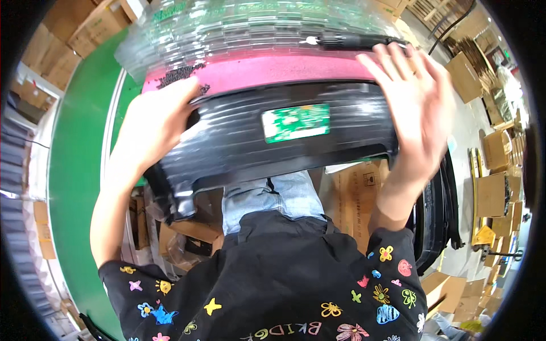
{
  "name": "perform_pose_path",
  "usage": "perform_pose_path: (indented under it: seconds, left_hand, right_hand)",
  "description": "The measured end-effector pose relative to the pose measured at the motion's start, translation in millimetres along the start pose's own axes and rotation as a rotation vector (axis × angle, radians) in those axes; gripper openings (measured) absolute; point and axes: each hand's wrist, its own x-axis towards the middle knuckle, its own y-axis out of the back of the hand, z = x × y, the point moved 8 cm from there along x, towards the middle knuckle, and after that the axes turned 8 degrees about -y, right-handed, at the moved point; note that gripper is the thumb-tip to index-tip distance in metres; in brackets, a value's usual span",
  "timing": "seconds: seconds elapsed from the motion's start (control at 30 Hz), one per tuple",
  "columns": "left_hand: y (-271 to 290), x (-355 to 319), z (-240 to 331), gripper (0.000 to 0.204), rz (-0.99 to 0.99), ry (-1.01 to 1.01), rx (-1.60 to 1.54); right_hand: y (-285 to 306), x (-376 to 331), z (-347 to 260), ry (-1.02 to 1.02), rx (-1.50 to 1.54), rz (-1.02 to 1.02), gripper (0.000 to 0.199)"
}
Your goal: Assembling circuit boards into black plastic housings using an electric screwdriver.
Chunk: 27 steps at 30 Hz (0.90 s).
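A long black panel [227, 133] is held between the two hands, across the person's front, with its far edge over the near part of the pink mat. A green-and-white card [296, 123] is seen near the panel's middle; whether it is stuck on or loose cannot be told.

The panel's left end is gripped by the left hand [152, 126], with the grip narrowed around the end and part of the fingers hidden. The right hand [417, 99] is found wide, fingers spread and palm beside the panel's right end. It is blurred, and contact there cannot be confirmed.

The step in hand is judged to be the handling and placing of the panel at the bench edge. For any further turn or shift, a closed hold by the right hand would be called for, so that the weight is not borne by the left hand alone.

Beyond both hands, the pink mat [256, 69] is laid on the green bench [79, 170]. Small black pieces [179, 75] are heaped just beyond the left hand. A black screwdriver [355, 41] is placed near the right hand's fingertips; touching cannot be told. Farther out, clear plastic packing [250, 27] is stacked.

Nearer than the right hand, a cardboard box [358, 199] is seen below the panel, left of the right forearm; dark curved parts [446, 210] are noted to that forearm's right.
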Motion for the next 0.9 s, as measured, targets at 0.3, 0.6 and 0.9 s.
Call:
perform_pose_path:
  seconds: [0.3, 0.6, 0.9]
  left_hand:
    - [121.7, -317.2, -127.6, 0.028, 0.407, 0.573, 0.229]
    - [56.0, -334.5, -163.1, 0.022, 0.588, 1.137, -0.803]
    - [79.3, -69.3, -196.0, 0.02, 0.221, 0.616, -0.708]
  right_hand:
    - [120.0, -175.3, -24.6, 1.067, -0.894, 0.019, 0.018]
    - [434.6, -294.9, 311.7, -0.462, -0.845, 0.181, 0.03]
    - [402.8, -357.6, 327.0, -0.903, -1.223, 0.647, 0.029]
